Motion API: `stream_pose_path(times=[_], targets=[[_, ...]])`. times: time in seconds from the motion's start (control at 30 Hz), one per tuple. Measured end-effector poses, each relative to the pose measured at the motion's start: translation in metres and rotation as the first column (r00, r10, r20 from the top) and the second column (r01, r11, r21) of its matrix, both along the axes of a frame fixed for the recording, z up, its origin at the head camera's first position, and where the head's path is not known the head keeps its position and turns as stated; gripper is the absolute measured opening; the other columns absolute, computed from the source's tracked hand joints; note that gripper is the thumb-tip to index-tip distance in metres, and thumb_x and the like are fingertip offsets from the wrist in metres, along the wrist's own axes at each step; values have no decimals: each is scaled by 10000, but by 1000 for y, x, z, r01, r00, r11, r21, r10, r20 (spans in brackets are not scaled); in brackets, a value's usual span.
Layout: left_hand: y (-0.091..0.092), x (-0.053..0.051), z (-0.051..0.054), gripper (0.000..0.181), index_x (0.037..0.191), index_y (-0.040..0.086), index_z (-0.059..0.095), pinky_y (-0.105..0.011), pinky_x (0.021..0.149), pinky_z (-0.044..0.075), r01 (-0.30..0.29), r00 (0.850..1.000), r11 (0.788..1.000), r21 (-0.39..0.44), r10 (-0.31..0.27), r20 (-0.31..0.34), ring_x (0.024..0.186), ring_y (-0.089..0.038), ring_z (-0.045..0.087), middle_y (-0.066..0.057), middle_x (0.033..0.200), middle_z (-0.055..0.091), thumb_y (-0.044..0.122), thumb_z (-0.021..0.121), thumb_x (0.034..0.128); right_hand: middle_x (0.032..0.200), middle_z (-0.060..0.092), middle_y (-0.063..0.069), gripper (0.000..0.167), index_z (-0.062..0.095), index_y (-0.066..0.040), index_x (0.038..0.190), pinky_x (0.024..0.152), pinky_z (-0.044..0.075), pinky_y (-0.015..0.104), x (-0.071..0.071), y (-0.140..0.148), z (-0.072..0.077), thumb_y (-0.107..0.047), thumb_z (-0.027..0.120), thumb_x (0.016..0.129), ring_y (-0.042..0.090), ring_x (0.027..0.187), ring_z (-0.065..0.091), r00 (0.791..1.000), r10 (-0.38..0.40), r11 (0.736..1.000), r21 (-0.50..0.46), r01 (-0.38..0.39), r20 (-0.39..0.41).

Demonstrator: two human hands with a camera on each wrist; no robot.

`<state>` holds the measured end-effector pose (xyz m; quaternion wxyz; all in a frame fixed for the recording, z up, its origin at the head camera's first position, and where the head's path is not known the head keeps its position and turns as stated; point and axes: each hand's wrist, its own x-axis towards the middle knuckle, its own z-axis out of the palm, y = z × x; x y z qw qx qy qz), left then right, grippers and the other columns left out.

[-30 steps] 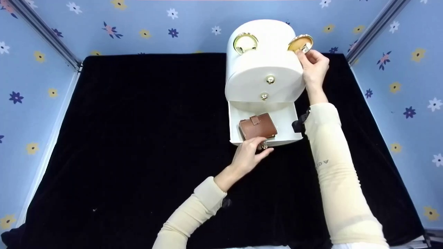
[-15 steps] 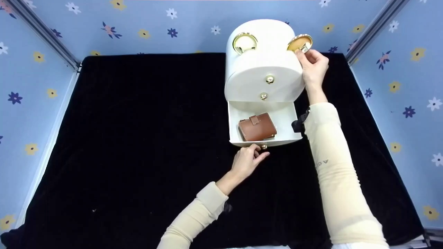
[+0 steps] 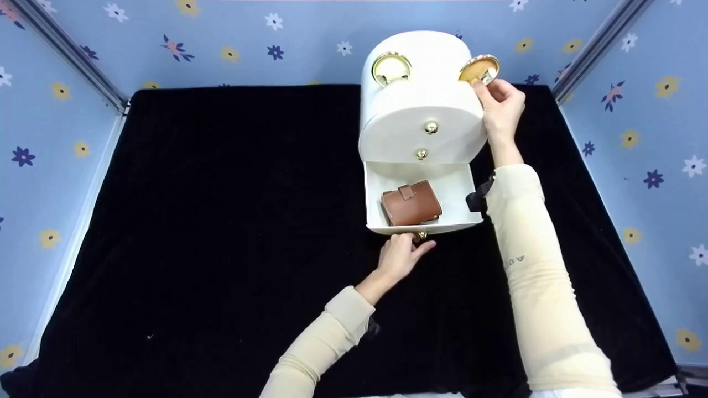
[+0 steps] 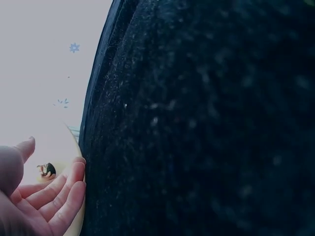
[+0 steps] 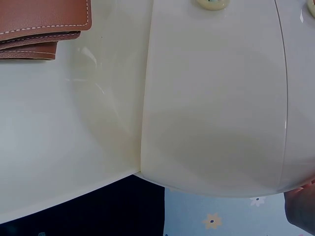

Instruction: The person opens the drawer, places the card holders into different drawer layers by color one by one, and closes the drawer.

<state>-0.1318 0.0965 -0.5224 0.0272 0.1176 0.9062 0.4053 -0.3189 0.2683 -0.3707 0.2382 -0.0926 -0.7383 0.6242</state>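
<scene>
A white rounded drawer box [image 3: 423, 94] stands toward the back, its bottom drawer [image 3: 460, 193] pulled out. Inside that drawer lies a brown wallet [image 3: 412, 203] with a strap. My left hand [image 3: 397, 257] is at the drawer's front, fingers against the front panel just left of the gold knob [image 3: 422, 234]. In the left wrist view its fingers [image 4: 64, 196] are fairly straight and the thumb is apart, with the knob [image 4: 47, 171] between. My right hand [image 3: 502, 108] holds the box's right side, thumb by a gold-rimmed round piece [image 3: 480, 69]; its other fingers are partly hidden.
Two more gold knobs [image 3: 431, 127] are on the upper front. Another gold-rimmed round piece [image 3: 392, 69] sits on the box's left. Black cloth [image 3: 221, 221] covers the table, with flowered blue walls [image 3: 310, 44] at the back and sides.
My left fingers have come down from the drawer's front rim and now lie lower, against the front beside the knob. The right hand, box and wallet stay put.
</scene>
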Motion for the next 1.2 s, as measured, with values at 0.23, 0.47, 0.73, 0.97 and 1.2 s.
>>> stream_pose_path(times=[0.23, 0.47, 0.73, 0.97, 1.2], targets=[[4, -4, -3, 432, 529, 141, 486, -278, 436, 414, -30, 999, 999, -19, 31, 34, 395, -79, 441, 101, 395, 403, 456, 570, 813, 645, 622, -20, 128, 677, -93, 708, 587, 423, 196, 2, 0, 2, -207, 735, 724, 91, 591, 557, 1000, 0, 1000, 3, 0, 30], [6, -5, -4, 345, 618, 156, 611, -289, 498, 461, -28, 999, 999, -19, 28, 15, 491, -115, 577, 114, 440, 529, 378, 531, 868, 637, 617, -23, 114, 674, -62, 717, 584, 425, 196, 16, -10, 17, -166, 712, 746, 90, 586, 558, 999, 12, 1000, 7, -13, 32], [6, -3, -3, 362, 582, 162, 583, -265, 467, 449, -29, 998, 999, -31, 27, -55, 446, -102, 551, 116, 420, 509, 353, 519, 882, 625, 614, -28, 117, 673, -32, 731, 581, 422, 191, 20, -12, 20, -142, 707, 749, 79, 574, 550, 1000, 14, 1000, 9, -14, 20], [5, -5, -2, 365, 597, 158, 578, -276, 467, 450, -22, 996, 999, -37, 19, -83, 463, -120, 565, 115, 418, 507, 357, 499, 892, 636, 620, -28, 98, 678, -63, 705, 590, 426, 194, 18, -11, 20, -146, 712, 745, 91, 598, 564, 1000, 16, 1000, 7, -16, 14], [4, -10, -1, 351, 617, 147, 578, -267, 461, 444, -35, 996, 999, -38, 32, -88, 462, -124, 558, 108, 423, 510, 346, 496, 895, 623, 617, -23, 92, 675, -56, 705, 580, 425, 191, 18, -11, 19, -132, 709, 745, 82, 574, 554, 1000, 20, 1000, -13, -20, 11]])
